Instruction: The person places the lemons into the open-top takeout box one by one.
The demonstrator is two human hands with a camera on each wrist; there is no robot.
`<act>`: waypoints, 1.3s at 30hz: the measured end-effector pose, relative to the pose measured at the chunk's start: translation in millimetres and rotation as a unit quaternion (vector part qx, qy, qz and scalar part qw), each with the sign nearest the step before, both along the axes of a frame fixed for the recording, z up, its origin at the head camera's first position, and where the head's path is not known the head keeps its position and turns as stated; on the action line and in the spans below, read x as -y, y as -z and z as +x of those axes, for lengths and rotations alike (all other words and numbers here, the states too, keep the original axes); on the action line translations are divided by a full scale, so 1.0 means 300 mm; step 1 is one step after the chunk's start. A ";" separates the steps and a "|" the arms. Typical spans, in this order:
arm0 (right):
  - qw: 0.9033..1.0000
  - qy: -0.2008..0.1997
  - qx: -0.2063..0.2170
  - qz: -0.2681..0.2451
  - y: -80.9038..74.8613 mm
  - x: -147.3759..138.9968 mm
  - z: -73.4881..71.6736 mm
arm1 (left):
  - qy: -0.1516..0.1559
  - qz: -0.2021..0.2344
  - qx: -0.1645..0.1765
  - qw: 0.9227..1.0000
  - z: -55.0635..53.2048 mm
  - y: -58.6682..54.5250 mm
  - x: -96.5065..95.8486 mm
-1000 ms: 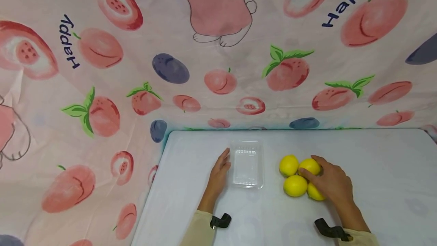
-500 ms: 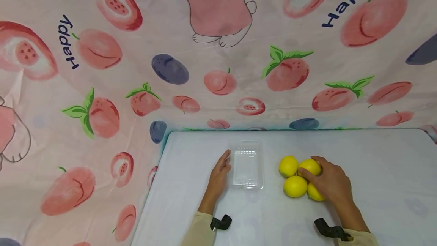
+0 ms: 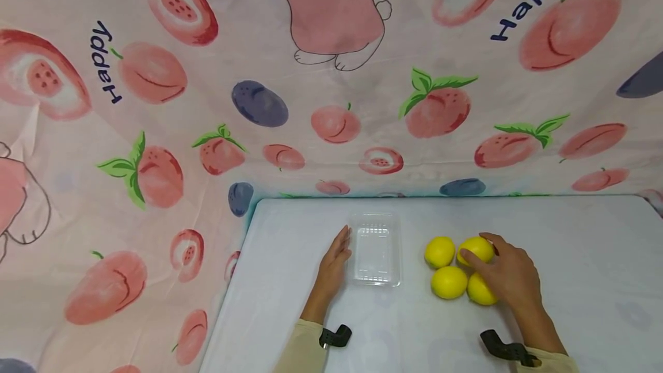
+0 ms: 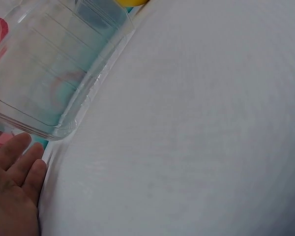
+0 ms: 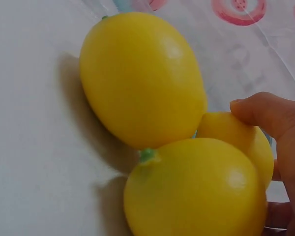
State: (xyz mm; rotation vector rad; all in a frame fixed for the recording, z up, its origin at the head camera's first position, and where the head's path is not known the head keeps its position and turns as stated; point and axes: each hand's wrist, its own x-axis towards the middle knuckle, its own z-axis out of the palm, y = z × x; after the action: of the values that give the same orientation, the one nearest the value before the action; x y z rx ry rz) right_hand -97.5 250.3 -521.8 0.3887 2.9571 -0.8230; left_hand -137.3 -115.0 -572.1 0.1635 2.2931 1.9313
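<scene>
A clear plastic container (image 3: 396,252) stands on the white table, left of a group of yellow lemons. Along its left side lies my left hand (image 3: 332,263), fingers straight, fingertips right at the rim. In the left wrist view those fingers (image 4: 33,177) extend beside the container's near corner. My right hand (image 3: 514,275) pinches the back-right lemon (image 3: 472,250) between thumb and fingers. Around it sit a back-left lemon (image 3: 439,252), a front-left lemon (image 3: 449,282) and a front-right lemon (image 3: 480,289), partly hidden by the right hand. Inside the container I see nothing.
The white table (image 3: 425,332) meets a fruit-printed cloth (image 3: 290,183) hanging at the back and left. Black wrist mounts (image 3: 335,336) sit on both forearms, over beige sleeves.
My right hand and the back-right lemon have shifted slightly right, opening a small gap to the back-left lemon. The left hand stays against the container.
</scene>
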 end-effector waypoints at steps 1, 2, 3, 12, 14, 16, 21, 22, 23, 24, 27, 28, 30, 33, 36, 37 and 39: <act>1.000 0.000 -0.005 -0.002 -0.002 0.002 0.000 | 0.001 0.002 -0.002 1.000 -0.001 0.000 0.001; 1.000 0.001 -0.010 -0.005 -0.005 0.004 0.001 | 0.002 0.004 -0.004 1.000 -0.001 0.001 0.002; 1.000 0.001 -0.017 -0.007 -0.007 0.006 0.001 | 0.004 0.006 -0.006 1.000 -0.002 0.001 0.003; 0.997 -0.009 -0.066 -0.031 -0.043 0.042 -0.004 | 0.006 0.017 -0.004 1.000 -0.006 -0.009 -0.001; 0.997 -0.008 -0.071 -0.034 -0.053 0.052 -0.007 | 0.007 0.014 -0.002 1.000 -0.006 -0.015 -0.004; 0.996 -0.009 -0.077 -0.039 -0.063 0.061 -0.012 | 0.010 0.008 0.001 1.000 -0.006 -0.024 -0.007; 0.994 -0.016 -0.099 -0.053 -0.087 0.089 -0.024 | 0.005 -0.001 0.006 1.000 -0.007 -0.026 -0.012; 0.993 -0.017 -0.101 -0.056 -0.091 0.097 -0.027 | 0.002 -0.004 0.006 1.000 -0.006 -0.022 -0.012; 0.993 -0.017 -0.101 -0.059 -0.097 0.105 -0.031 | 0.000 -0.004 0.005 1.000 -0.006 -0.018 -0.012; 0.993 -0.017 -0.097 -0.061 -0.101 0.114 -0.035 | -0.002 -0.006 0.004 1.000 -0.006 -0.013 -0.011; 0.994 -0.017 -0.082 -0.071 -0.111 0.140 -0.048 | -0.001 -0.002 -0.003 1.000 -0.004 -0.002 -0.008; 0.994 -0.018 -0.077 -0.073 -0.113 0.148 -0.052 | -0.001 0.000 -0.004 1.000 -0.004 0.000 -0.006; 0.994 -0.021 -0.071 -0.078 -0.115 0.165 -0.059 | 0.002 0.005 -0.009 1.000 -0.004 0.003 -0.004; 0.993 -0.030 -0.081 -0.086 -0.115 0.188 -0.067 | 0.004 0.007 -0.009 1.000 -0.004 0.002 -0.004; 0.991 -0.043 -0.092 -0.093 -0.112 0.212 -0.075 | 0.005 0.007 -0.007 1.000 -0.003 0.002 -0.004; 0.990 -0.046 -0.095 -0.095 -0.110 0.219 -0.078 | 0.004 0.007 -0.005 1.000 -0.003 0.002 -0.004; 0.989 -0.054 -0.098 -0.100 -0.108 0.234 -0.085 | 0.004 0.007 -0.005 1.000 -0.002 0.003 -0.003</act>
State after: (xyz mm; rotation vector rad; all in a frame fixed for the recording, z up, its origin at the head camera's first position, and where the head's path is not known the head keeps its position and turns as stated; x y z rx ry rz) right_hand -123.1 180.3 -489.4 0.1437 2.9957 -1.1939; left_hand -137.8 -114.0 -573.0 0.1856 2.2824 1.9465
